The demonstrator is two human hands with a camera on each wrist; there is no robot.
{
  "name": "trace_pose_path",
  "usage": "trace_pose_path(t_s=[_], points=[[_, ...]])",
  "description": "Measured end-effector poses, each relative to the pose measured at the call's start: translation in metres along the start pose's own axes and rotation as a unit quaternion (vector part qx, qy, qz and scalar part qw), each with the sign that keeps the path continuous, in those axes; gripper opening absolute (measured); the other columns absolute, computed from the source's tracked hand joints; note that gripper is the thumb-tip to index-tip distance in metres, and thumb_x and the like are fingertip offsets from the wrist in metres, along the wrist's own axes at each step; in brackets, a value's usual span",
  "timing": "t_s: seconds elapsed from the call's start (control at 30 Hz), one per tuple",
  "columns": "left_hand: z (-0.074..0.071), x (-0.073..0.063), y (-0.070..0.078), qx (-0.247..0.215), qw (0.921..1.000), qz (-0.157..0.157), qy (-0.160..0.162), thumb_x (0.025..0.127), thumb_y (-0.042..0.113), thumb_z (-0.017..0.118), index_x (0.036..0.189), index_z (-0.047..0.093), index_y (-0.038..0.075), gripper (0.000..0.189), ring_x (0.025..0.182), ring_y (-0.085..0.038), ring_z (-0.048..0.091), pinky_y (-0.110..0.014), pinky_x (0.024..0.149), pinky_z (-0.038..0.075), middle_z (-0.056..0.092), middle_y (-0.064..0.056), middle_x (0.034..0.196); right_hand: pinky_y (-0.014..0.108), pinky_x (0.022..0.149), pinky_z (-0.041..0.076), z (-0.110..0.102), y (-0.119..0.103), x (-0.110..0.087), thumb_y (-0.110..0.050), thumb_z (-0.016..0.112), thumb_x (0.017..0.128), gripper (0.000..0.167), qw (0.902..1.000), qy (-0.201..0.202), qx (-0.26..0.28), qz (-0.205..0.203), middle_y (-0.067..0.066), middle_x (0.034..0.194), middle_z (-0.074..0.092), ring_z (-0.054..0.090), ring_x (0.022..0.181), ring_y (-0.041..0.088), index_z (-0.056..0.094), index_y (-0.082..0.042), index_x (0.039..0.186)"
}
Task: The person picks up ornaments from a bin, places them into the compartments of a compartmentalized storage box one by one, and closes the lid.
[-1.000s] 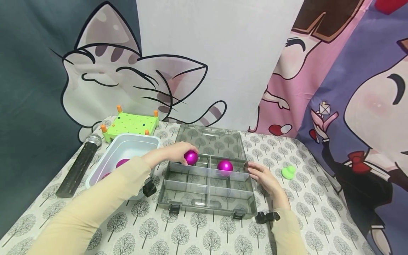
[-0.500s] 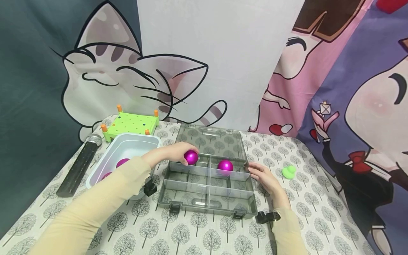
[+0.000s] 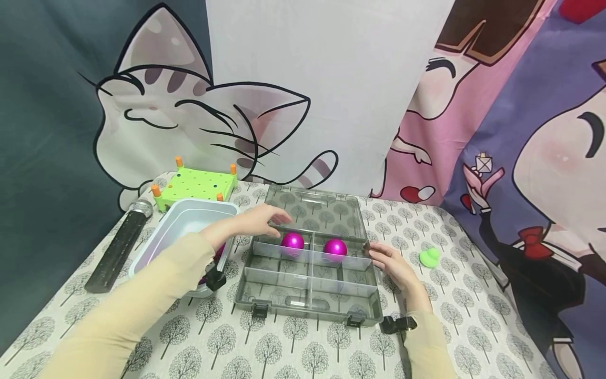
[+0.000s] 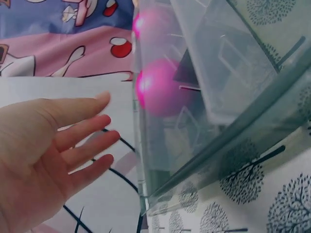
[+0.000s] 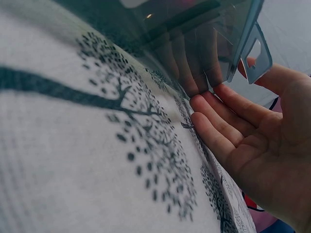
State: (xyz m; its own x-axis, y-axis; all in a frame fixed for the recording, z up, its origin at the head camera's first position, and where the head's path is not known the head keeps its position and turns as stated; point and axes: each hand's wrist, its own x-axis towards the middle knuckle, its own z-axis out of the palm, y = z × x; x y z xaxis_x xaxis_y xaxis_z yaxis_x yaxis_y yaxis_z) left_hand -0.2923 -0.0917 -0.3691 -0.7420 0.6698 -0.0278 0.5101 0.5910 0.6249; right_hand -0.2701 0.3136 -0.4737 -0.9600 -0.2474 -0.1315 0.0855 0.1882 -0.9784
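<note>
Hovering left grip [image 3: 259,219]: spread, by the back-left corner of the divided box [image 3: 276,288], apart from both balls
Right grip [image 3: 394,267]: straight-fingered, fingertips [image 5: 200,120] against box's right wall, thumb tip by its clear tab [image 5: 260,56]; pressing the tab or not, cannot tell
Left ball [image 3: 292,243]: magenta, back row of box, left column
Right ball [image 3: 335,249]: magenta, back row, right column
Box: mid-bench, lid [image 3: 314,210] folded back toward bench [image 3: 246,337] far edge
Basin [image 3: 191,217]: toward left edge, magenta inside mostly hidden by left sleeve [image 3: 151,295]
Microphone [image 3: 118,247]: along left edge
Green pegged board [image 3: 196,184]: far-left corner
Green toy [image 3: 430,258]: toward right edge
</note>
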Motion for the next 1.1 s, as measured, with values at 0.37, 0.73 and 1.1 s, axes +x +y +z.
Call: trace_pose_path(t_s=[0.37,0.73,1.1], points=[[-0.032,-0.027,-0.014,-0.027,0.997,0.011,0.071,0.088,0.007,0.069,0.114,0.065,-0.001,0.027,0.1,-0.029,0.068,-0.042,0.092,0.056,0.07,-0.017,0.109,0.012,0.091,0.051,0.002,-0.001,0.0,-0.006,0.051,0.098,0.055,0.9997,-0.005,0.022,-0.001,-0.011,0.111,0.06,0.062,0.099,-0.005,0.029,0.019,0.142],[-0.042,-0.062,-0.041,-0.014,0.9964,-0.003,0.084,0.087,0.002,0.067,0.114,0.063,-0.003,0.028,0.097,-0.031,0.069,-0.043,0.089,0.058,0.069,-0.023,0.11,0.013,0.091,0.051,0.002,0.001,0.001,-0.006,0.051,0.098,0.056,0.9996,-0.002,0.027,0.003,-0.008,0.113,0.059,0.062,0.098,-0.005,0.028,0.019,0.142],[-0.054,-0.093,-0.059,-0.014,0.997,-0.052,0.056,0.087,0.014,0.071,0.115,0.064,-0.004,0.034,0.1,-0.032,0.069,-0.044,0.09,0.057,0.069,-0.02,0.112,0.012,0.091,0.05,0.001,0.002,0.001,-0.006,0.05,0.099,0.057,0.9996,-0.011,0.025,-0.009,-0.011,0.112,0.061,0.062,0.099,-0.006,0.024,0.022,0.142]])
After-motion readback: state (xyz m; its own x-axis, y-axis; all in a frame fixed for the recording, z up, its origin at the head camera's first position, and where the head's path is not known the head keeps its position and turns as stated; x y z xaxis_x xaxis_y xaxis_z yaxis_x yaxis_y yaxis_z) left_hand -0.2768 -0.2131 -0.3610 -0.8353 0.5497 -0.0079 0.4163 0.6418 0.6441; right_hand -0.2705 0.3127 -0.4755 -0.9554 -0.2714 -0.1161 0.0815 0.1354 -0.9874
